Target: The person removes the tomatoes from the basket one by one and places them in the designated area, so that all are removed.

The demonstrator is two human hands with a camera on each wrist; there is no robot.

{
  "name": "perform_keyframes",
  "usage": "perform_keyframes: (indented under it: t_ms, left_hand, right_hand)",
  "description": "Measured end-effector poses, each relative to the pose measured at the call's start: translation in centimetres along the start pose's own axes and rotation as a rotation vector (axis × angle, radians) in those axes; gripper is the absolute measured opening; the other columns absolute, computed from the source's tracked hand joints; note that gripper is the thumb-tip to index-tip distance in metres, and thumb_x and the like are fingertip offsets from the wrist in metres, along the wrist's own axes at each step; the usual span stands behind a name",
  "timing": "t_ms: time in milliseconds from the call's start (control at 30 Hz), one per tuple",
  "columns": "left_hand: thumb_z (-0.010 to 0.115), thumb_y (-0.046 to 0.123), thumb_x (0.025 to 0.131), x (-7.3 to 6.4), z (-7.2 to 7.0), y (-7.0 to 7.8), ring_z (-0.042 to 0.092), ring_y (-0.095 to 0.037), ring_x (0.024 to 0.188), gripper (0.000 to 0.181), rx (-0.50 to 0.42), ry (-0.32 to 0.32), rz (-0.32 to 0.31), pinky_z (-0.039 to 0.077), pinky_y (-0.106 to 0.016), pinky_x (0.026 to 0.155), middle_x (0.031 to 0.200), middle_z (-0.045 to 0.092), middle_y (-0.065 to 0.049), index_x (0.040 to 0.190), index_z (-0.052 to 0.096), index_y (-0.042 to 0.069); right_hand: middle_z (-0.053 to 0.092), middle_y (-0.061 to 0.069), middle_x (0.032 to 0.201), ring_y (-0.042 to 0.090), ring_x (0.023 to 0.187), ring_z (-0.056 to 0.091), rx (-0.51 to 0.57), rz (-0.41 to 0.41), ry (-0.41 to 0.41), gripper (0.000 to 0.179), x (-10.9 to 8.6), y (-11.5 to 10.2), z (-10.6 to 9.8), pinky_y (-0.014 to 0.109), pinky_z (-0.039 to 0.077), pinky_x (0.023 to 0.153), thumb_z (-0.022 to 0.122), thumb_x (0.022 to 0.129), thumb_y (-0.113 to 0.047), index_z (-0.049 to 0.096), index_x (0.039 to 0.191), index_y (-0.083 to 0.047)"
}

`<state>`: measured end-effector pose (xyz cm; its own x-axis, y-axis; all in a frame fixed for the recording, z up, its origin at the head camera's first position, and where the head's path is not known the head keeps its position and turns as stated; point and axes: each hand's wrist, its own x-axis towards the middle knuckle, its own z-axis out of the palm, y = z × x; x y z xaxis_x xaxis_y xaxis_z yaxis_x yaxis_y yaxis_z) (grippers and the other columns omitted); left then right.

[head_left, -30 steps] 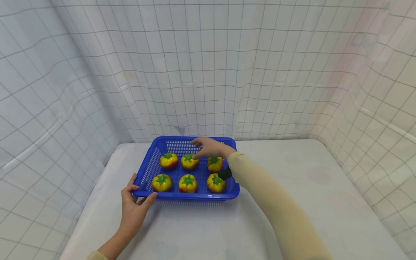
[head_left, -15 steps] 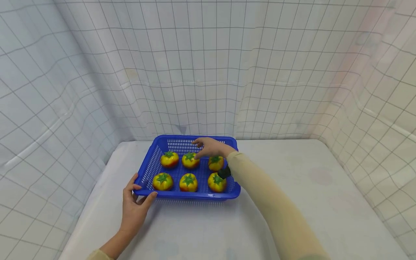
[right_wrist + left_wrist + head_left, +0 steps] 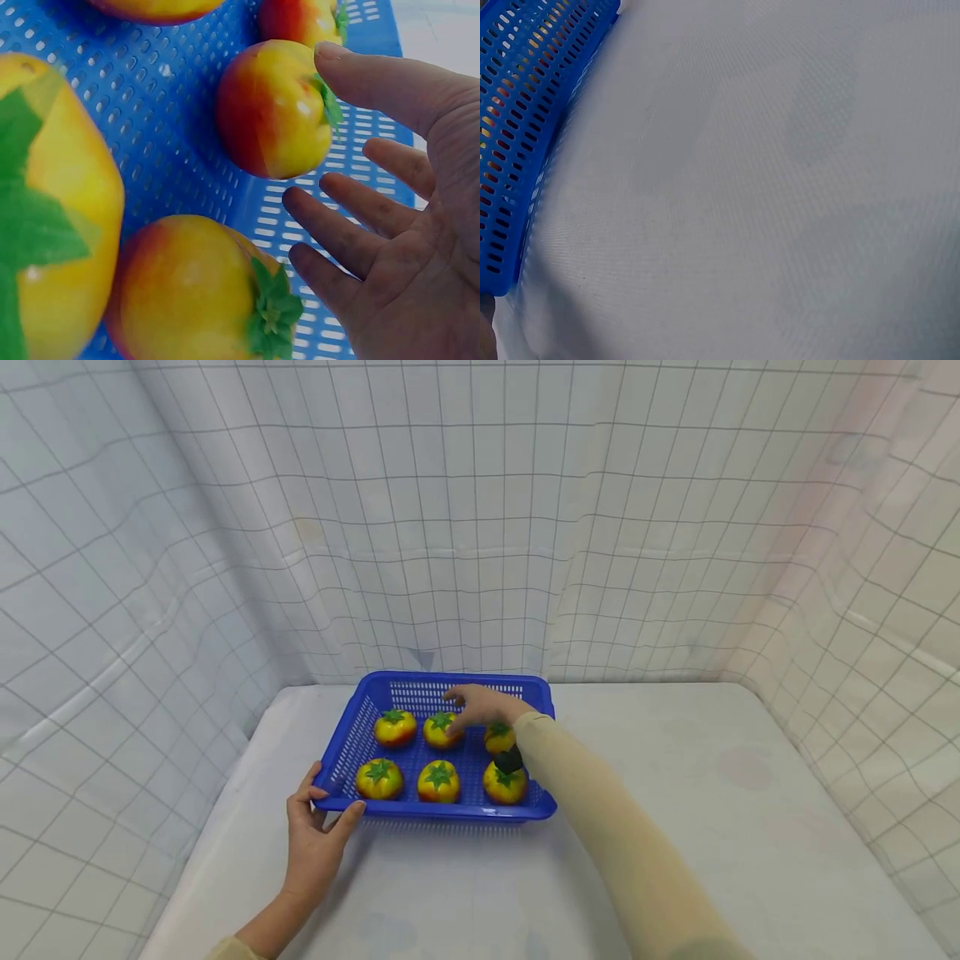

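Note:
Two rows of yellow-red persimmons with green leafy tops lie in a blue slotted plastic basket (image 3: 450, 810). My left hand (image 3: 313, 852) grips the basket's near-left corner, thumb on the front rim and fingers at the left side. Over the back row hovers my right hand (image 3: 483, 706), close above the middle persimmon (image 3: 441, 732). In the right wrist view, this hand (image 3: 420, 240) has its fingers spread and holds nothing. Its thumb tip overlaps the edge of one persimmon (image 3: 262, 112). The sleeve partly covers the back-right persimmon (image 3: 497, 740).
The basket stands on a white-covered table (image 3: 675, 777) near its back edge. White grid-patterned curtains (image 3: 495, 527) hang behind and on both sides. A dark object (image 3: 508, 760) at the right wrist overlaps the front-right persimmon (image 3: 504, 787).
My right wrist and forearm have shifted slightly left over the basket. The left hand keeps its hold on the corner, and the persimmons stay in place.

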<state>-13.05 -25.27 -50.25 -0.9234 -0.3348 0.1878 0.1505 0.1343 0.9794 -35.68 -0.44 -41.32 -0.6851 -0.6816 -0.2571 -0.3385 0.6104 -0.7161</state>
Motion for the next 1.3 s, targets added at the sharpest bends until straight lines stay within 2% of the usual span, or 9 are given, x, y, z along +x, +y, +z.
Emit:
perform_keyframes:
  t_ms: [400, 733, 1300]
  left_hand:
    - [0.066, 0.003, 0.100, -0.2, 0.2, 0.1, 0.024, -0.042, 0.148, 0.046, -0.037, 0.003, 0.003, 0.045, -0.009, 0.090, 0.168, 0.014, 0.006, 0.118, 0.024, 0.011]
    - [0.067, 0.000, 0.098, -0.1, 0.6, -0.2, 0.028, -0.041, 0.146, 0.047, -0.071, 0.041, 0.007, 0.047, -0.011, 0.089, 0.167, 0.018, 0.005, 0.116, 0.025, 0.013]
    - [0.068, 0.006, 0.099, -0.1, 0.4, -0.3, 0.029, -0.041, 0.146, 0.047, -0.023, 0.040, -0.019, 0.045, -0.009, 0.089, 0.167, 0.017, 0.009, 0.117, 0.026, 0.016]
  right_hand:
    - [0.048, 0.016, 0.152, 0.033, 0.137, 0.046, 0.005, 0.043, -0.018, 0.073, 0.7, 0.3, 0.5, 0.050, 0.037, 0.113, 0.080, 0.089, -0.024, 0.045, 0.152, -0.012]
    - [0.049, 0.012, 0.152, 0.030, 0.136, 0.047, 0.002, 0.109, -0.029, 0.070, 0.8, 0.2, 0.8, 0.052, 0.037, 0.113, 0.080, 0.090, -0.025, 0.047, 0.152, -0.018]
    - [0.050, 0.012, 0.150, 0.029, 0.132, 0.050, -0.046, 0.107, -0.043, 0.069, 1.2, 0.7, 0.8, 0.049, 0.042, 0.108, 0.080, 0.089, -0.029, 0.049, 0.150, -0.017]
